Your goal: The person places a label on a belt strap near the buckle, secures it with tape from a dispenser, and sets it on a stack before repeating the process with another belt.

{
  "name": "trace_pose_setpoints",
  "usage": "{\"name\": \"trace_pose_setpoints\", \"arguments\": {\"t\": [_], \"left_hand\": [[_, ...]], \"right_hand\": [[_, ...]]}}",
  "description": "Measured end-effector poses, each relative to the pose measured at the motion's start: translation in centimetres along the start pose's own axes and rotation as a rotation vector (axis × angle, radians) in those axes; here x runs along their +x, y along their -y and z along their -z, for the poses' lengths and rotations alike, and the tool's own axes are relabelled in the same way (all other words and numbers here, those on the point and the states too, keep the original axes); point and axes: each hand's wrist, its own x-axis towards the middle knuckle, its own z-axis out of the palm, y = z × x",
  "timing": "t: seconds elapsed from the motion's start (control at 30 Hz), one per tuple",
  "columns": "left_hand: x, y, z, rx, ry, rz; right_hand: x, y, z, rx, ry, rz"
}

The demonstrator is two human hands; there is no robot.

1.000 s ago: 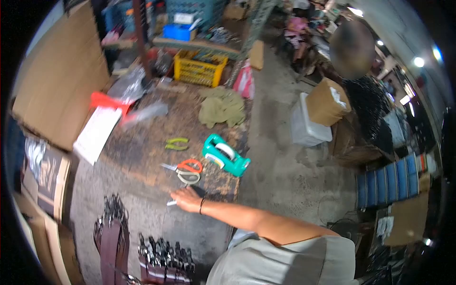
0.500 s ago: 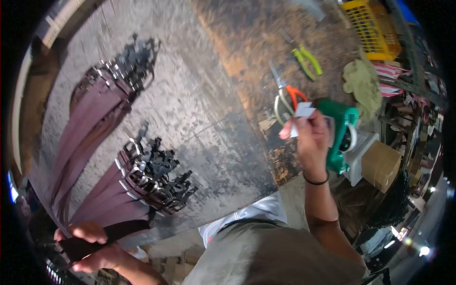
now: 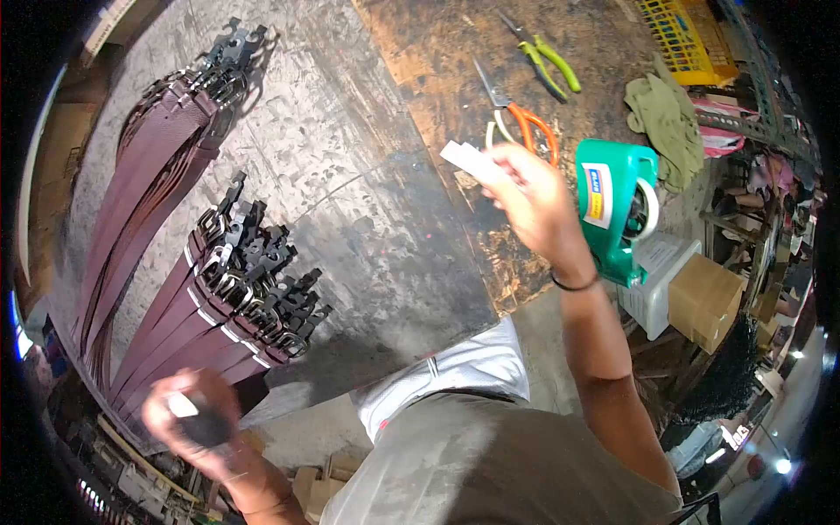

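Note:
My left hand (image 3: 194, 413), blurred, is closed round a dark strap (image 3: 251, 393) at the near left edge of the table. A small white spot shows at its fingers. Beside it lies a fanned bundle of brown belts (image 3: 171, 319) with dark buckles (image 3: 262, 254). A second belt bundle (image 3: 157, 166) lies farther back. My right hand (image 3: 534, 199) pinches white paper slips (image 3: 472, 163) above the table, just in front of orange-handled scissors (image 3: 528, 127) and left of a green tape dispenser (image 3: 604, 206).
Green-handled pliers (image 3: 551, 66) lie at the back of the table (image 3: 376, 245). An olive cloth (image 3: 662, 122) and a yellow basket (image 3: 678, 44) are at the right. A cardboard box (image 3: 705, 302) and a white container (image 3: 656, 280) stand below the table's right edge.
My left hand has moved right and up with the dark strap. My right hand has moved left and up with the slips, away from the dispenser. The whole view has shifted a little.

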Motion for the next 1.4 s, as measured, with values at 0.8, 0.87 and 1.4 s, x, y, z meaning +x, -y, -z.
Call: {"name": "trace_pose_setpoints", "arguments": {"t": [0.8,0.87,1.4], "left_hand": [[-14.8,7.2,-10.8,0.483,0.519,-0.510],[-14.4,7.3,-10.5,0.454,0.560,-0.498],[-11.0,7.4,-10.2,0.223,0.763,-0.201]], "right_hand": [[8.3,11.3,1.7,-0.596,0.082,0.696],[10.9,14.3,1.4,-0.691,0.104,0.830],[9.9,3.1,-3.3,-0.410,0.344,0.242]]}}
